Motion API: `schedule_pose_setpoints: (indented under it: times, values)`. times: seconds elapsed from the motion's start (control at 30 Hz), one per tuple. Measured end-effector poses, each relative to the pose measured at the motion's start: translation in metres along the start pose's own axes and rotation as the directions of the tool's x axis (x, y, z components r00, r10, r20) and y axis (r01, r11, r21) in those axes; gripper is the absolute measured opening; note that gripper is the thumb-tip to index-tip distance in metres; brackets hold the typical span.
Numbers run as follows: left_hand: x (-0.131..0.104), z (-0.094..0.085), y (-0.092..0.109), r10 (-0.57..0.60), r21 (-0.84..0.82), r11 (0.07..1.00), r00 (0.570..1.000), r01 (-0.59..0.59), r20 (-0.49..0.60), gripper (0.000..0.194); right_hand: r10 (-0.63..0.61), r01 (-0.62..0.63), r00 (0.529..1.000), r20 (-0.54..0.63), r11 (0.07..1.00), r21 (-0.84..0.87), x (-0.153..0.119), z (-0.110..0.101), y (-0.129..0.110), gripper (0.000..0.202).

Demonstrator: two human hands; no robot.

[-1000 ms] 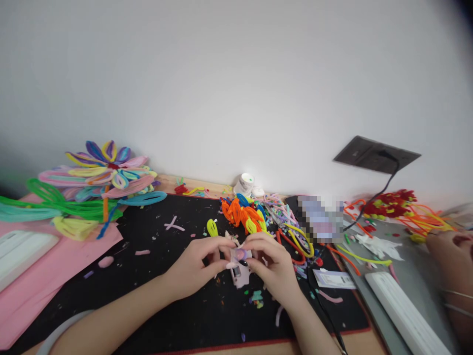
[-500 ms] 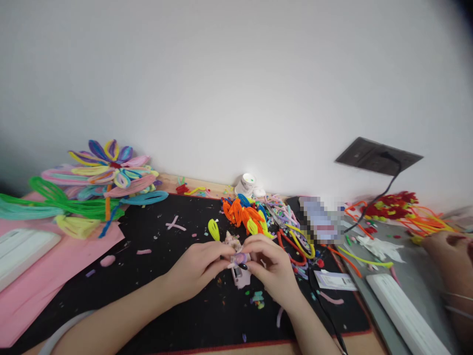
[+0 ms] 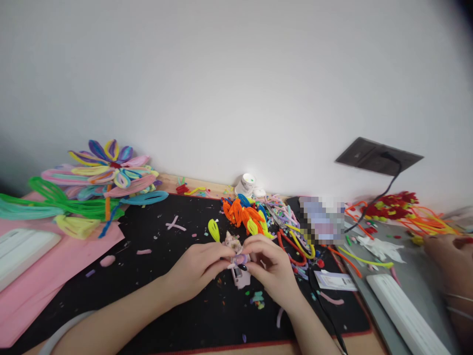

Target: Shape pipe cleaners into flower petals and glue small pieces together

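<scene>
Over the middle of the black mat, my left hand (image 3: pixel 201 268) and my right hand (image 3: pixel 271 268) meet fingertip to fingertip. Both pinch a small lilac piece (image 3: pixel 241 259), mostly covered by the fingers; a dark spot shows at my right thumb tip. Right below it lies a pale pink object (image 3: pixel 241 280) with a small dark window, its upper end (image 3: pixel 232 240) showing behind the fingers; its kind is unclear. A yellow looped pipe cleaner petal (image 3: pixel 214 230) lies beyond my left hand. Orange pipe cleaner loops (image 3: pixel 242 217) are piled behind both hands.
On the left, a multicoloured pipe cleaner flower (image 3: pixel 114 167) rests by pink paper (image 3: pixel 84 261) and a white box (image 3: pixel 25 254). To the right are a blurred phone (image 3: pixel 320 219), a black cable (image 3: pixel 325 313), a white bar (image 3: pixel 402 310) and another person's hand (image 3: pixel 445 261). Scraps litter the mat.
My hands keep the same place and pinch. At the right edge, the other person's hand has shifted slightly.
</scene>
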State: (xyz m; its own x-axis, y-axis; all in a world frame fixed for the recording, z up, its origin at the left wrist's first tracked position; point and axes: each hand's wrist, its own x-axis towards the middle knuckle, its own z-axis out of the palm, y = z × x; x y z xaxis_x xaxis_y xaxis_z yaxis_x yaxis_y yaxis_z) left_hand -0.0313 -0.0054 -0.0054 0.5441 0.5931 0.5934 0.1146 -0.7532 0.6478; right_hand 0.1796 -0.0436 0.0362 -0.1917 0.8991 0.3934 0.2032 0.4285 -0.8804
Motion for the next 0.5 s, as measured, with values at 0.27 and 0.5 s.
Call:
schedule_pose_setpoints:
  times: [0.27, 0.5]
  values:
    - [-0.0003, 0.0001, 0.0011, 0.018, 0.017, 1.0, 1.0, -0.017, -0.008, 0.019, 0.013, -0.013, 1.0, 0.004, 1.0, -0.002, -0.0011, -0.0001, 0.0012, 0.006]
    - [0.001, 0.0002, 0.0047, -0.149, -0.111, 0.983, 0.989, 0.148, 0.002, 0.019, -0.018, 0.017, 0.999, -0.031, 0.999, -0.045, -0.0015, 0.0007, 0.0017, 0.009]
